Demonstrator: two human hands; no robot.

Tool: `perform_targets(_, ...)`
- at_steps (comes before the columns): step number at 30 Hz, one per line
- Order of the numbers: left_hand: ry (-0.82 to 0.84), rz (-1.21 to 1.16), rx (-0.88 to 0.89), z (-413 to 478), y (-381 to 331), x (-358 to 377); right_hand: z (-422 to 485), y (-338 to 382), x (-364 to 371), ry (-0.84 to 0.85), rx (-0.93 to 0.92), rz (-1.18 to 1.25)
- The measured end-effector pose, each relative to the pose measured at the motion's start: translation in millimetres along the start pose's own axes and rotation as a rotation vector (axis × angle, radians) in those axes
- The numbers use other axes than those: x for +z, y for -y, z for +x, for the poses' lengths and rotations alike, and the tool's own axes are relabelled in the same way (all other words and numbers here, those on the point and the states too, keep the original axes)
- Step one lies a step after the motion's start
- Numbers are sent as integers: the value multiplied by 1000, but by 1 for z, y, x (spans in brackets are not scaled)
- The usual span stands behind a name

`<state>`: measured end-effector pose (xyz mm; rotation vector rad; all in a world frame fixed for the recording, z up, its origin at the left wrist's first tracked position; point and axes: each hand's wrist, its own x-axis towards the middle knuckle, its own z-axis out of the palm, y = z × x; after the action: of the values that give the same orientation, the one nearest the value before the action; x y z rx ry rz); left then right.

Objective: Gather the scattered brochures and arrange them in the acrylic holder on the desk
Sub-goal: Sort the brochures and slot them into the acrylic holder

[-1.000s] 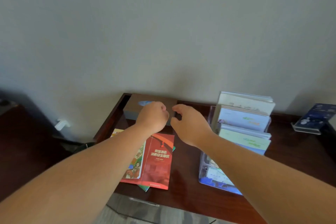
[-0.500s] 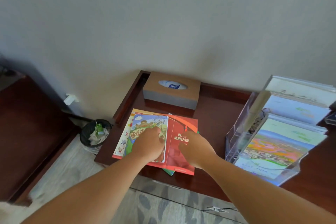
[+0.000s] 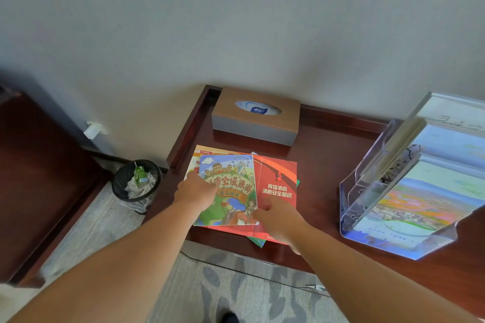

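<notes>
Several brochures lie overlapped on the dark wooden desk (image 3: 322, 165) near its left end. On top is a colourful cartoon brochure (image 3: 231, 186), with a red brochure (image 3: 279, 178) beside and partly under it. A green brochure (image 3: 258, 242) and a yellow one (image 3: 207, 150) peek out beneath. My left hand (image 3: 195, 193) holds the cartoon brochure's left edge, fingers curled over it. My right hand (image 3: 277, 219) lies on the red brochure and pinches the cartoon brochure's lower right corner. The clear acrylic holder (image 3: 363, 191) stands to the right, its tiers filled with landscape brochures.
A brown tissue box (image 3: 256, 115) sits against the wall behind the pile. A black waste bin (image 3: 136, 183) with rubbish stands on the floor left of the desk. The desk has a raised rim at the back and left. Bare wood lies between pile and holder.
My hands came down from the tissue box onto the brochures. They then spread apart to the cartoon brochure's left edge and lower right corner. The view dropped and shifted left.
</notes>
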<state>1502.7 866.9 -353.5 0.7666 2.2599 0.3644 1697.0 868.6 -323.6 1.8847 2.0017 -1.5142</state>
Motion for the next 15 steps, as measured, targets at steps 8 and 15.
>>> perform_targets(8, -2, -121, 39, -5, -12, 18, 4, -8, -5, 14, 35, -19)
perform_targets(15, -49, -1, 117, 0, 2, 4, 19, -19, -22, -305, 371, -47)
